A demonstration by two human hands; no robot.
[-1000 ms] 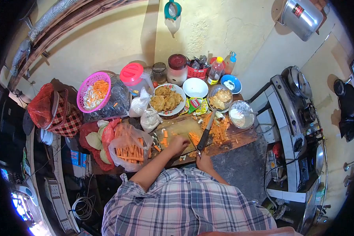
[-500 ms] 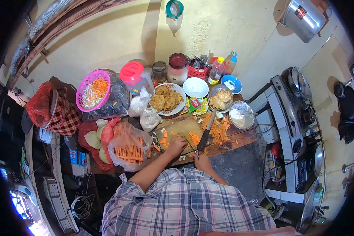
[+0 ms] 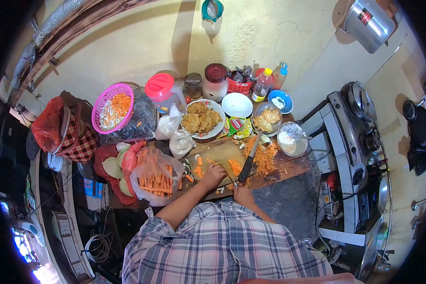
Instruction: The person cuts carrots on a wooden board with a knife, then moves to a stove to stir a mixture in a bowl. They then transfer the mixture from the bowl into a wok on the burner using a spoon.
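Note:
My left hand (image 3: 214, 176) rests on the cutting board (image 3: 217, 154) with its fingers curled over a carrot piece (image 3: 215, 163). My right hand (image 3: 243, 193), at the board's near edge, is closed round a knife; the thin blade (image 3: 230, 176) points up toward my left fingers. Cut carrot sticks (image 3: 234, 167) lie just beyond the blade. A second knife with a black handle (image 3: 245, 171) lies to the right, its tip over a heap of carrot peelings (image 3: 266, 158). Short carrot chunks (image 3: 199, 165) sit left of my left hand.
Left of the board are a clear bag of carrots (image 3: 156, 182) and cabbage (image 3: 112, 168) in red plastic. Behind stand a pink basket (image 3: 97, 106) of shredded vegetables, a plate of fritters (image 3: 202, 118), a white bowl (image 3: 236, 105) and a bowl with a spoon (image 3: 292, 139). A stove (image 3: 348, 128) stands right.
The view has shifted very slightly. Both hands stay nearly in place, with the knife blade still beside the left fingers.

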